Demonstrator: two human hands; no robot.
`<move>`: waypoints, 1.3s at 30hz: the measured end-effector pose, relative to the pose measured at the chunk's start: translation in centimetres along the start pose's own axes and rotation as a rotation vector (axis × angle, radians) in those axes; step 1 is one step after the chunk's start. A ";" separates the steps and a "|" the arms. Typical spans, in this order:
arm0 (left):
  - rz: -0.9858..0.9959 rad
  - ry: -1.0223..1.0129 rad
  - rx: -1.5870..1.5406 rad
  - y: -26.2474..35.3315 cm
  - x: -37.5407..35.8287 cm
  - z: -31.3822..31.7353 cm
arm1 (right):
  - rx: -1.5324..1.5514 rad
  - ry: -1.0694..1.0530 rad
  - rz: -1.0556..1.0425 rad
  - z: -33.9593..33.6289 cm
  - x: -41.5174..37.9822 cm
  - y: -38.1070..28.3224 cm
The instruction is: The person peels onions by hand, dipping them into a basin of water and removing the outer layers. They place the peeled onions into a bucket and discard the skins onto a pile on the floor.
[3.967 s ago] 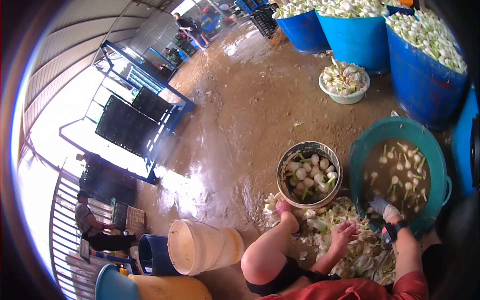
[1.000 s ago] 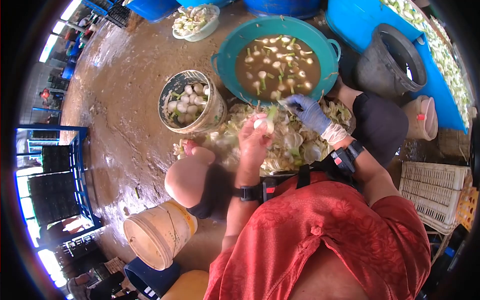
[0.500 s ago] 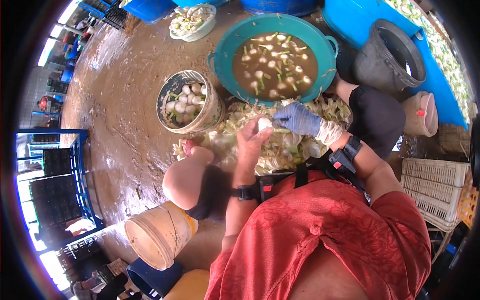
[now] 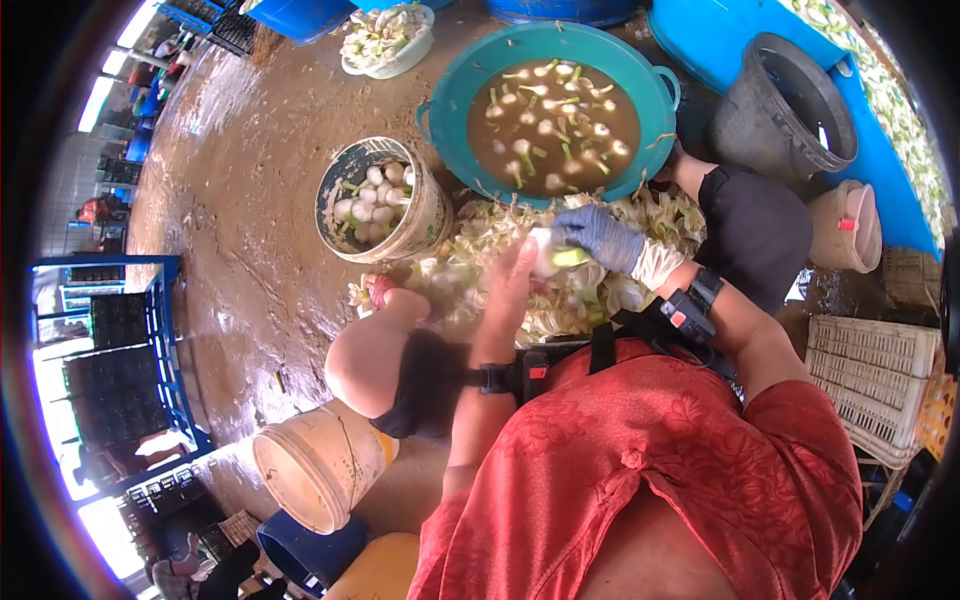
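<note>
A white garlic bulb (image 4: pixel 543 252) with a short green stem is between my two hands, above the heap of peelings. My bare left hand (image 4: pixel 510 280), smeared by motion, presses its fingers against the bulb's left side. In a blue-grey glove, my right hand (image 4: pixel 600 238) has its fingers curled against the bulb's upper right side. Garlic skins and leaves (image 4: pixel 480 240) are heaped below both hands. Beyond them, a green tub (image 4: pixel 455 110) holds brown water with several stemmed bulbs floating. To the left, trimmed white bulbs (image 4: pixel 375 205) lie in a dirty bucket (image 4: pixel 425 215).
A pale basin (image 4: pixel 390 65) of peelings stands at the far left of the tub. On the right are a dark bucket (image 4: pixel 740 125), a pinkish bucket (image 4: pixel 835 225) and a white crate (image 4: pixel 865 380). A cream bucket (image 4: pixel 320 465) lies tipped at lower left on wet floor.
My left hand has shifted slightly and its fingers are straighter. The bulb has moved a little right, closer against the gloved right hand, which has stayed almost in place.
</note>
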State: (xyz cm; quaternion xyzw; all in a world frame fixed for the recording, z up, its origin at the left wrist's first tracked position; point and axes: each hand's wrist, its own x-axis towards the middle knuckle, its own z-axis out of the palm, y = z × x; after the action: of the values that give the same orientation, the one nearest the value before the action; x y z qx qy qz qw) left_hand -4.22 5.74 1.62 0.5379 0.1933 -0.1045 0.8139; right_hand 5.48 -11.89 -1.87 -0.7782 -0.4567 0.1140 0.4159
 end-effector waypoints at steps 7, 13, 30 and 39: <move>0.053 -0.176 -0.368 -1.3 1.3 -0.1 | -0.215 0.293 -0.290 -1.8 0.4 -1.9; -0.063 -0.260 -0.690 -2.2 2.9 -2.5 | 1.356 0.233 0.454 -4.6 -0.7 0.5; -0.122 0.212 -0.356 -0.6 5.9 -2.1 | -0.303 -0.194 0.903 1.2 8.8 22.2; -0.058 0.373 -0.347 -0.5 6.3 -1.9 | 0.349 -0.234 0.281 0.2 12.0 11.8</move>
State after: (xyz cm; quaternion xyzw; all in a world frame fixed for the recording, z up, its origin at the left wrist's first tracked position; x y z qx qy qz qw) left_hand 0.89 7.54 -2.16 0.3943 0.3706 0.0080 0.8409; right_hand 19.33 -4.92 -8.42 -0.7319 -0.3626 0.3370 0.4683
